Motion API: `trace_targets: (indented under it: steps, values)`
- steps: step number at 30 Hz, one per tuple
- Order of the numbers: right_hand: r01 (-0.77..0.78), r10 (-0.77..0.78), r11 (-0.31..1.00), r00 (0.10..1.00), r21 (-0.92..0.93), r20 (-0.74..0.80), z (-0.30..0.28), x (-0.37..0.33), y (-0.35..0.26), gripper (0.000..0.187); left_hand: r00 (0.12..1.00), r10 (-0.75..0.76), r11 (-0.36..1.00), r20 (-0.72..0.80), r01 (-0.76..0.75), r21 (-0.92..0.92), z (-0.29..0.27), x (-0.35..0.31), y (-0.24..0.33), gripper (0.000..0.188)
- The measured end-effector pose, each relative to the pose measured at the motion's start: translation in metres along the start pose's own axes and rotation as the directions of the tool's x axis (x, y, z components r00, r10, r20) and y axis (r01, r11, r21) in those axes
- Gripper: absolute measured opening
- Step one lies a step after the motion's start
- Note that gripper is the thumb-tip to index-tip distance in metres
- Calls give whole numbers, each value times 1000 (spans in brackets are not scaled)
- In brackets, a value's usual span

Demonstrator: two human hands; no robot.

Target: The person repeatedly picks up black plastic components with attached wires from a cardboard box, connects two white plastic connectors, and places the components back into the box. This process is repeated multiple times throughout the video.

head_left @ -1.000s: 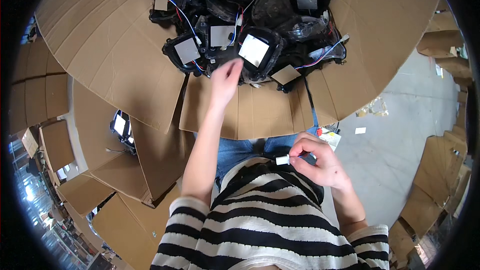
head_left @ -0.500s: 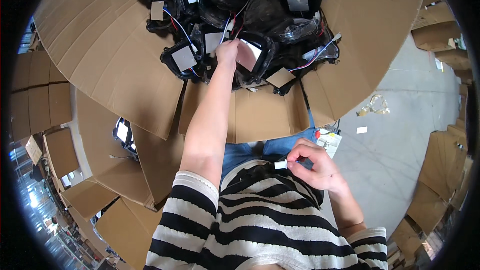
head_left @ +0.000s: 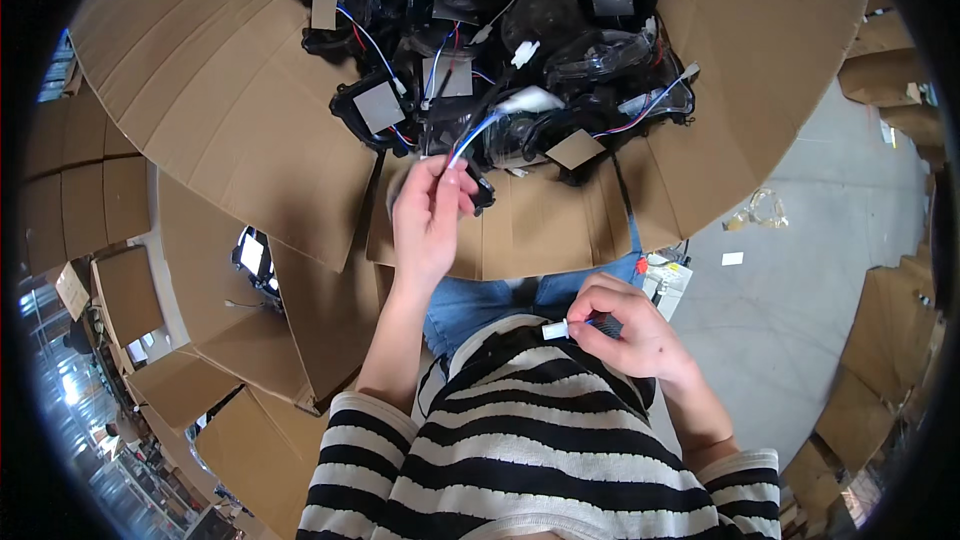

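Down from upper centre, my left hand point(head_left: 427, 223) pinches wires point(head_left: 473, 138) (right of centre, my right hand point(head_left: 628, 333) clamps a white connector point(head_left: 555, 330)).

The open cardboard carton point(head_left: 220, 80) is plain brown. Inside the carton, black plastic housings point(head_left: 545, 15) carry grey, white and tan square panels point(head_left: 378, 107). Over the carton's near edge, the wires point(head_left: 478, 133) are blue and white. Below the carton: a white plug connector point(head_left: 554, 331), blue jeans point(head_left: 470, 320), a black-and-cream striped shirt point(head_left: 540, 440).
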State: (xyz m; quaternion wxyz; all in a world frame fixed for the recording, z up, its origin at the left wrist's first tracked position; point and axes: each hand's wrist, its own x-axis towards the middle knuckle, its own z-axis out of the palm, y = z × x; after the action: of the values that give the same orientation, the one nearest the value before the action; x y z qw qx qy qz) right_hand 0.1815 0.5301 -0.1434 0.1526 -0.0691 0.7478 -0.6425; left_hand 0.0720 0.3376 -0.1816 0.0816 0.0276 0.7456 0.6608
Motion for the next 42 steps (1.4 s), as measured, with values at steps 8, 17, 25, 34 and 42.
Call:
trace_targets:
  steps: [8, 17, 25, 34, 42]
  values:
    - [14, -14, 1000, 1000, -18, -1, 5, 5, -5, 6, 965, -149, 983, 217, 169, -76, -12, -30, 15, 25]
    - [60, -62, 998, 995, -30, -78, -7, 15, -25, 6, 815, 7, 993, 580, -73, 91, -14, -44, 32, 25]
    - [111, -111, 994, 994, 4, -4, -23, 21, -22, 4, 289, 153, 988, 945, -23, -153, -19, -14, 31, 16]
    - [136, -127, 988, 985, -74, 119, -13, 21, -25, 6, 133, 242, 967, 961, 44, -250, -14, -15, 15, 29]
    - [148, -141, 975, 989, -167, 53, -13, 18, -28, 8, 201, 254, 944, 946, 160, -287, -9, -19, 16, 30]
